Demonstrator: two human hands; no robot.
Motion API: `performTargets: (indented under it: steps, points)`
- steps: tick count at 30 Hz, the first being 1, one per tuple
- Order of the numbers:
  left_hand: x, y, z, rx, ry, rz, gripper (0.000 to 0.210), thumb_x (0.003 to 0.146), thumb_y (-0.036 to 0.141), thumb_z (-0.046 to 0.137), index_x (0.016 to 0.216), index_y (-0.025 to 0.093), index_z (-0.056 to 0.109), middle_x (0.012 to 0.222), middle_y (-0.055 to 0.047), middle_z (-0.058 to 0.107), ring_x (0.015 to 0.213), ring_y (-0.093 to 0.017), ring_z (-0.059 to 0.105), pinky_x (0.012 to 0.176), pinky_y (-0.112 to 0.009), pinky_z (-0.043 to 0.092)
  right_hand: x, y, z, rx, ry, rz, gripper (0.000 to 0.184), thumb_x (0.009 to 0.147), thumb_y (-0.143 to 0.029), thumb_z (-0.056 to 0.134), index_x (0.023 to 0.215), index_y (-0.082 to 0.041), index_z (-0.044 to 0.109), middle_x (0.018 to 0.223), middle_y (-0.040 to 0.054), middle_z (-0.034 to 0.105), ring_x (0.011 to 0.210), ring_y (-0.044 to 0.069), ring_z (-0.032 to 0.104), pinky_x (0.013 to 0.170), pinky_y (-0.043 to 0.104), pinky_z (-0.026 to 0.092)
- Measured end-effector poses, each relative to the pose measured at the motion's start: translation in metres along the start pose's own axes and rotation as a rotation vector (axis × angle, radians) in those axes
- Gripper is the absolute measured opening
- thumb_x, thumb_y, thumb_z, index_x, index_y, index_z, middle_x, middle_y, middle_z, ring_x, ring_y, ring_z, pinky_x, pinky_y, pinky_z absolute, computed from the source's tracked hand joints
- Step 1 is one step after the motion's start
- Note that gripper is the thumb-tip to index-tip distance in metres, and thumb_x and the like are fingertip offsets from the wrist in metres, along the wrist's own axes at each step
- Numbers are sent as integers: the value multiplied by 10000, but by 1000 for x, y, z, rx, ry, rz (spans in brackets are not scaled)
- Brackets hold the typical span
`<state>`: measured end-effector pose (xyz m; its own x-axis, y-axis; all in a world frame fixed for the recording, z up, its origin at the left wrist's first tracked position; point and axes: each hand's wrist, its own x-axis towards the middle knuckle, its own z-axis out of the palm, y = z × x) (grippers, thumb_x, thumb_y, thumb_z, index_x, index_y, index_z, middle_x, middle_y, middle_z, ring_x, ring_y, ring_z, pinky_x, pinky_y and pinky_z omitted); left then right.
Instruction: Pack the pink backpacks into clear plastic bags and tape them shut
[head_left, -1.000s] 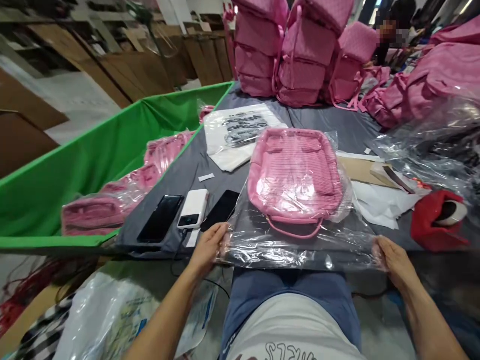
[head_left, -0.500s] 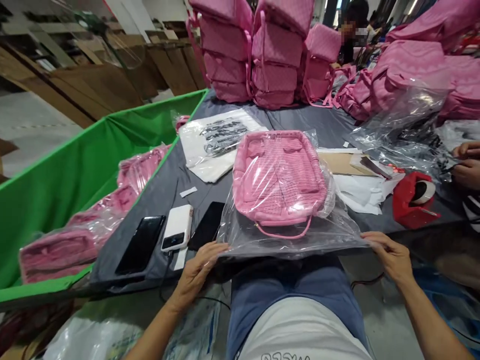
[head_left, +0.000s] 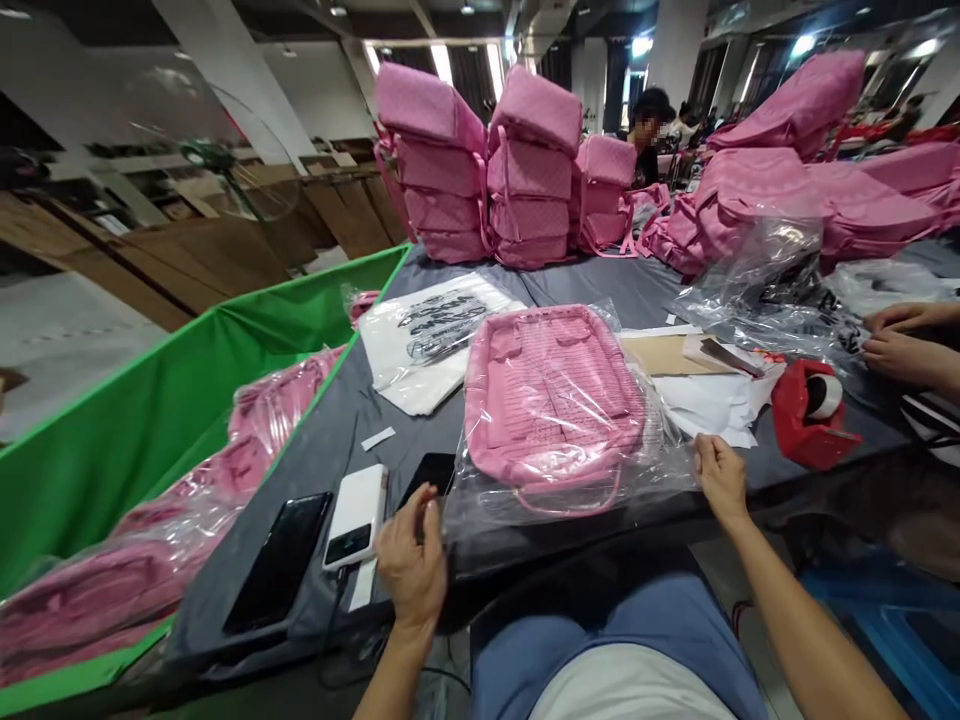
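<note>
A pink quilted bag (head_left: 555, 390) with a thin handle at its near side lies flat inside a clear plastic bag (head_left: 487, 510) at the table's front edge. My right hand (head_left: 721, 478) pinches the right corner of the plastic. At the left side, my left hand (head_left: 414, 555) is raised with fingers loosely bent and thumb apart, just off the plastic edge. It is close to a black phone (head_left: 435, 472), partly hidden behind the fingers, and a white power bank (head_left: 357, 515).
A second black phone (head_left: 279, 560) lies left. A green-sided bin (head_left: 187, 370) holds wrapped pink bags. White printed plastic bags (head_left: 427, 350), a red tape dispenser (head_left: 810, 415) and stacked pink bags (head_left: 442, 165) stand around. Another person's hands (head_left: 904, 340) work at right.
My left hand has let go of the plastic's left corner and turned upward. My right hand has moved inward and away from me with its corner. The view has tilted up.
</note>
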<state>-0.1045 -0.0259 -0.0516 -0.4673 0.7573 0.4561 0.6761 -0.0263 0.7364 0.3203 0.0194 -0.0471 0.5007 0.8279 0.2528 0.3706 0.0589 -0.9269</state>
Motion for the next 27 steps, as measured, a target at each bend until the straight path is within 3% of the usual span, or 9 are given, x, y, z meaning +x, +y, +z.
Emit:
performTargets:
  steps: [2, 4, 7, 12, 16, 22, 24, 27]
  points:
    - [-3, 24, 7, 133, 11, 314, 499, 1005, 559, 456, 1252, 170, 648, 1187, -147, 749, 1083, -301, 670, 1072, -513, 401, -1, -3, -2, 27, 7, 7, 679, 778, -898, 539, 764, -220, 582, 472, -72, 444, 374, 113, 411, 378, 260, 333]
    - [-6, 51, 14, 175, -107, 554, 448, 1016, 534, 481, 1220, 165, 634, 1082, -121, 756, 1065, -287, 655, 1101, -503, 340, -2, -9, -4, 38, 12, -4, 663, 786, -887, 544, 773, -224, 569, 475, -74, 437, 372, 112, 410, 366, 254, 326]
    - [-7, 80, 23, 183, -257, 703, 363, 986, 547, 561, 1009, 193, 641, 848, -44, 709, 917, -255, 633, 1054, -471, 327, -2, -17, -5, 75, 20, -1, 645, 791, -874, 553, 767, -229, 547, 472, -79, 426, 361, 104, 395, 349, 243, 317]
    - [0, 84, 25, 135, -388, 716, 293, 914, 497, 711, 918, 218, 623, 840, -8, 677, 877, -229, 587, 980, -428, 325, -3, -21, -6, 106, 1, -6, 637, 799, -864, 554, 777, -228, 548, 480, -78, 435, 348, 97, 401, 332, 231, 317]
    - [3, 82, 22, 85, -465, 753, 244, 925, 454, 710, 900, 229, 620, 881, -12, 679, 941, -230, 584, 989, -424, 319, -1, -23, -6, 107, 35, -17, 648, 795, -869, 555, 769, -222, 563, 497, -68, 470, 341, 96, 411, 326, 236, 314]
    - [15, 87, 24, 54, -339, 863, 188, 1014, 277, 585, 847, 233, 660, 796, 4, 694, 889, -189, 604, 967, -407, 331, 4, -20, -10, 134, 28, 5, 651, 726, -856, 655, 725, -207, 603, 468, -61, 482, 320, 99, 404, 327, 251, 302]
    - [24, 87, 31, 95, -419, 812, 258, 1029, 290, 540, 814, 228, 670, 810, -14, 694, 907, -200, 605, 957, -412, 345, 5, -16, -13, 118, 61, 19, 642, 706, -836, 694, 715, -198, 621, 468, -53, 499, 316, 100, 410, 329, 253, 304]
    - [40, 84, 46, 70, -681, 618, 385, 1036, 371, 474, 724, 217, 640, 777, -32, 651, 863, -215, 574, 855, -387, 396, 11, -7, -13, 93, 70, 71, 665, 662, -850, 714, 694, -191, 629, 476, -39, 523, 305, 102, 414, 324, 259, 297]
